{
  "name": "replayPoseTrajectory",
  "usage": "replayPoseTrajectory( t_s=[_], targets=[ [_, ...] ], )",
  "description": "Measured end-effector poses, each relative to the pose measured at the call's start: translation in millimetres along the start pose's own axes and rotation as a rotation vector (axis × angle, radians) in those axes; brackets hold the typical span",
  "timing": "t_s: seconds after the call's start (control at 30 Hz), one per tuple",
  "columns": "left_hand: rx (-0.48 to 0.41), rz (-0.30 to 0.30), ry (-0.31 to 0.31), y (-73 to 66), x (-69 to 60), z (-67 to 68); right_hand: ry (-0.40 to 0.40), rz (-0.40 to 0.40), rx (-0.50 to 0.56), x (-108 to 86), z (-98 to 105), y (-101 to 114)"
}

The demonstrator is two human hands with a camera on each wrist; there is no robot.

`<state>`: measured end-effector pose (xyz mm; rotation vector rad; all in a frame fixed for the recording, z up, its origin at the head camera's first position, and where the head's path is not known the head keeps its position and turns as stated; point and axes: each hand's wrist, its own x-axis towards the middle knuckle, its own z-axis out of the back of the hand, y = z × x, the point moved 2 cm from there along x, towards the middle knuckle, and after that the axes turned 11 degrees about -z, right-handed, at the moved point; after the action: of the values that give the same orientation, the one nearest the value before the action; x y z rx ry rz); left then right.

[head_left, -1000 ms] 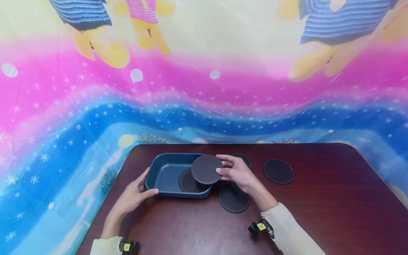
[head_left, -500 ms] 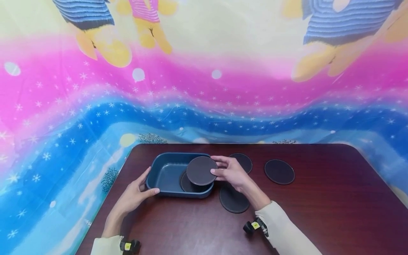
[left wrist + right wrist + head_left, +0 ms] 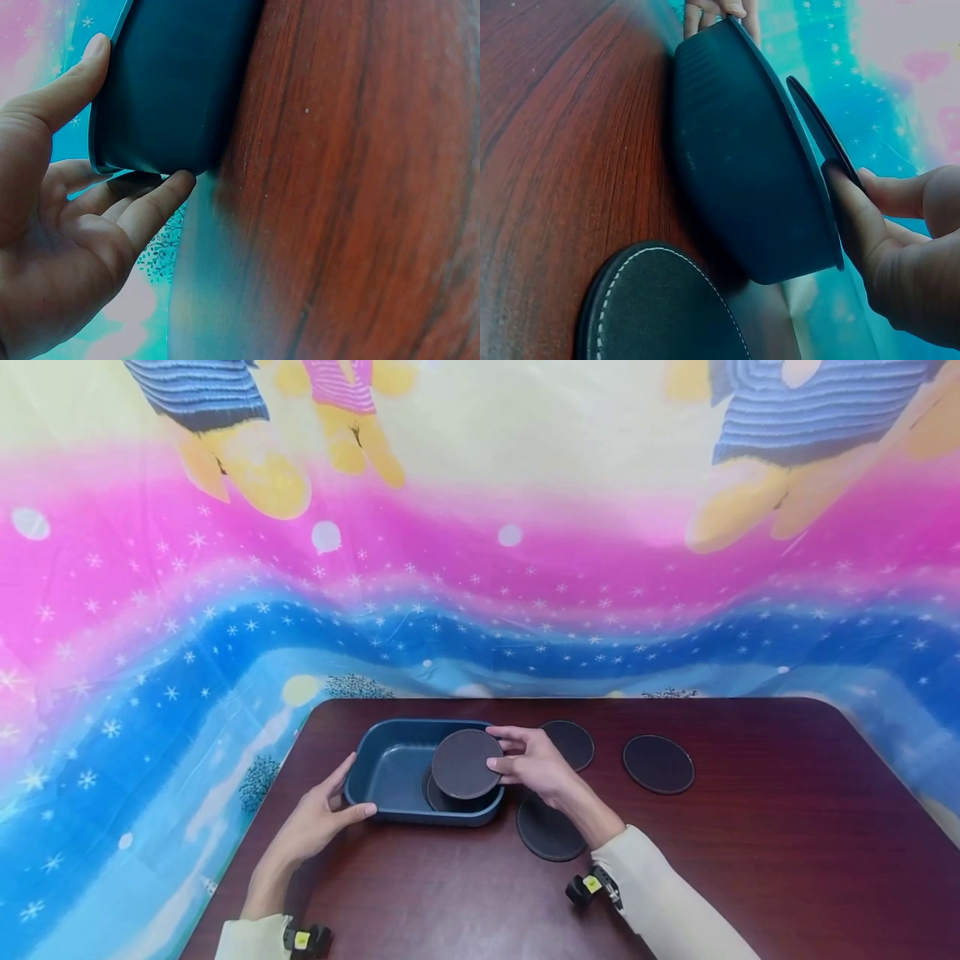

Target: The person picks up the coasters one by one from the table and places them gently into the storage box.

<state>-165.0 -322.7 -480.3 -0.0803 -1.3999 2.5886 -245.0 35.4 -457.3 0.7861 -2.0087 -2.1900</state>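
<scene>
My right hand point(image 3: 534, 767) has thumb and fingers closed on the edge of a dark round coaster point(image 3: 467, 765), a digit against each face. The disc is in the air over the right-hand end of a dark blue tray point(image 3: 393, 781), above its rim; seen edge-on from my right wrist, it is thin. My left hand point(image 3: 318, 817) is spread wide at the tray's other end, thumb on the near rim and straightish fingers against the end wall.

The tray is smooth, with rounded corners and a thin lip. Inside it, partly hidden below the coaster I hold, lies another coaster point(image 3: 437, 793). On the table beside the tray lies a near coaster point(image 3: 547, 833), its dark face leathery and ringed with pale stitching; a far coaster point(image 3: 573, 745) sits behind my right hand, and a third coaster point(image 3: 659, 764) rests farther right. The table point(image 3: 765, 852) is reddish brown, streaked like wood grain.

My right forearm slants in from the lower right in a pale sleeve point(image 3: 671, 893); my left rises from the lower left, palm turned toward the tray.
</scene>
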Motion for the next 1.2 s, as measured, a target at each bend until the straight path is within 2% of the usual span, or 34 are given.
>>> replayPoseTrajectory(
  t_s=[0.6,0.9,1.2],
  targets=[
    [0.011,0.003,0.002,-1.8,1.5,0.5,-0.031,0.002,-0.067,8.9,-9,4],
    [0.023,0.014,0.005,-3.3,-0.2,1.0,-0.022,0.000,-0.107,12.8,-17,3],
    [-0.002,0.027,0.009,-1.9,-0.1,0.7,-0.033,0.004,-0.153,10.6,-22,5]
  ],
)
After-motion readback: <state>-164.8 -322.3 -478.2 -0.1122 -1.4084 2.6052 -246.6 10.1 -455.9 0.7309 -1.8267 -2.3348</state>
